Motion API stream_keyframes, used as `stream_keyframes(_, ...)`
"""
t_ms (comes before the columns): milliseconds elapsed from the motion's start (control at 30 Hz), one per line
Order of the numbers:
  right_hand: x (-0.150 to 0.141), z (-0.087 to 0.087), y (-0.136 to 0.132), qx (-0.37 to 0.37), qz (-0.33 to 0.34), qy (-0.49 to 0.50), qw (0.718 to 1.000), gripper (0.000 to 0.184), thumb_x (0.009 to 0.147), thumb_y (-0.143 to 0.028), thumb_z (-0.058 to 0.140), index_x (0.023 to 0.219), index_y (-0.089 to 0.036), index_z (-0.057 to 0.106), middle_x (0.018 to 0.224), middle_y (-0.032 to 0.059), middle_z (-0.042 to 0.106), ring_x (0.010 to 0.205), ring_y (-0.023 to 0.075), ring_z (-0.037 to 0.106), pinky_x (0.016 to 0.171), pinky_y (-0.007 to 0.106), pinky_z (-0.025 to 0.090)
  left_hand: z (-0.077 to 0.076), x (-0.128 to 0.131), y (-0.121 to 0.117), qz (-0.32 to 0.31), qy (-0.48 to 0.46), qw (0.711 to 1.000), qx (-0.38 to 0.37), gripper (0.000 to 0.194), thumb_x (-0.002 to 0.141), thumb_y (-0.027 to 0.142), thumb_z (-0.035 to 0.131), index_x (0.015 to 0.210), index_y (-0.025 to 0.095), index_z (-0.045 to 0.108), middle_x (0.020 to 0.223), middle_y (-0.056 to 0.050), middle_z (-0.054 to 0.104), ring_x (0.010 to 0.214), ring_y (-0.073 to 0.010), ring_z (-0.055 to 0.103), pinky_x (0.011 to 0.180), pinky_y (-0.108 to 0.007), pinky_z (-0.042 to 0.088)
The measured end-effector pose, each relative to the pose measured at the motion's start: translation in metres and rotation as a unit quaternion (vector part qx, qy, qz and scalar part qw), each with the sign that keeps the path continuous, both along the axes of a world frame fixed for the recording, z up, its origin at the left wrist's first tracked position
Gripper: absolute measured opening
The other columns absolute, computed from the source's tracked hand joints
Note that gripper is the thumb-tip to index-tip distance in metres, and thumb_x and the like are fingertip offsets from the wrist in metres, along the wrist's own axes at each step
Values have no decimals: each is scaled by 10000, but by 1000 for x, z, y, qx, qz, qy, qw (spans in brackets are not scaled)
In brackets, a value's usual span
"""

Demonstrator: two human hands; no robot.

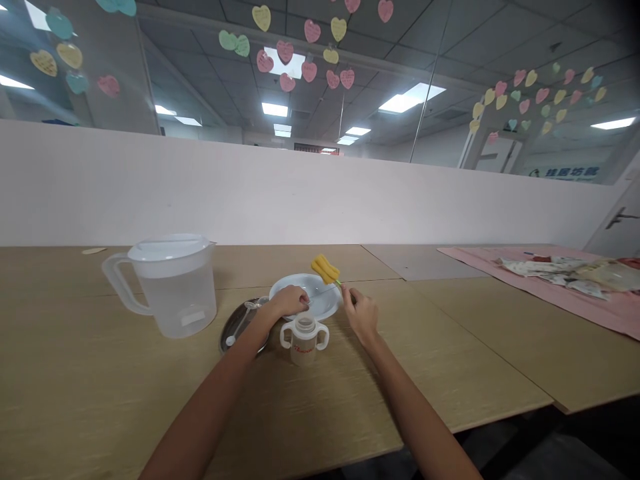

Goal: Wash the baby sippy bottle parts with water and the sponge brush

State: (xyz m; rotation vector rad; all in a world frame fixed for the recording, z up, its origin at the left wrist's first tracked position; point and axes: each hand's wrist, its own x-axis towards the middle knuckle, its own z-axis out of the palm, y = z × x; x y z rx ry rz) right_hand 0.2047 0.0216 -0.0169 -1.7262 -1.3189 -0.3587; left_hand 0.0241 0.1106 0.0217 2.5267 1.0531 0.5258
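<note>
My right hand (361, 313) grips the thin green handle of a sponge bottle brush (325, 268), its yellow head raised above the far right rim of a white bowl (327, 305). Over the left side of that bowl is my left hand (291, 300), fingers closed and pointing down; what they hold is too small to make out. Directly in front of the bowl stands an uncapped clear baby bottle (303, 348) with two side handles and red print. A round metal tray (227, 331), partly covered by my left forearm, carries small whitish parts, one long and thin.
At the left stands a large lidded plastic pitcher (183, 293) with clear liquid inside. A pink cloth (560, 293) with papers and plastic packets lies far right. Behind the wooden table (450, 373) rises a white wall (320, 200) with glass above.
</note>
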Motion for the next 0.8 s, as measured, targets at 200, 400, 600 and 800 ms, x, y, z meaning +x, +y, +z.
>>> stream_keyframes(200, -2, -2, 0, 6, 44, 24, 999, 596, 887, -556, 259, 569, -157, 568, 489, 20, 505, 473, 99, 355, 494, 228, 199, 37, -8, -2, -16, -118, 993, 2, 342, 761, 387, 551, 989, 159, 664, 947, -54, 681, 810, -182, 597, 698, -257, 441)
stream_keyframes(400, -3, -2, -3, 36, 87, 74, 993, 580, 897, -533, 234, 640, -157, 594, 529, 20, 539, 503, 115, 415, 511, 217, 257, 63, -11, -20, -57, -252, 965, -35, 365, 722, 410, 631, 980, 156, 672, 939, -60, 688, 805, -166, 585, 727, -268, 450)
stream_keyframes(600, -2, -3, -2, 22, 84, 74, 993, 575, 891, -541, 244, 649, -163, 603, 524, 18, 537, 506, 119, 421, 507, 219, 252, 61, -10, -22, -48, -258, 964, -47, 345, 713, 374, 647, 974, 149, 673, 918, -61, 688, 791, -163, 584, 727, -274, 453)
stream_keyframes(800, -4, -2, -3, 21, 88, 70, 993, 574, 897, -527, 234, 661, -160, 606, 536, 27, 549, 511, 122, 425, 510, 218, 252, 62, -11, -22, -50, -252, 965, -54, 362, 714, 385, 642, 984, 146, 667, 932, -63, 685, 814, -168, 585, 737, -278, 457)
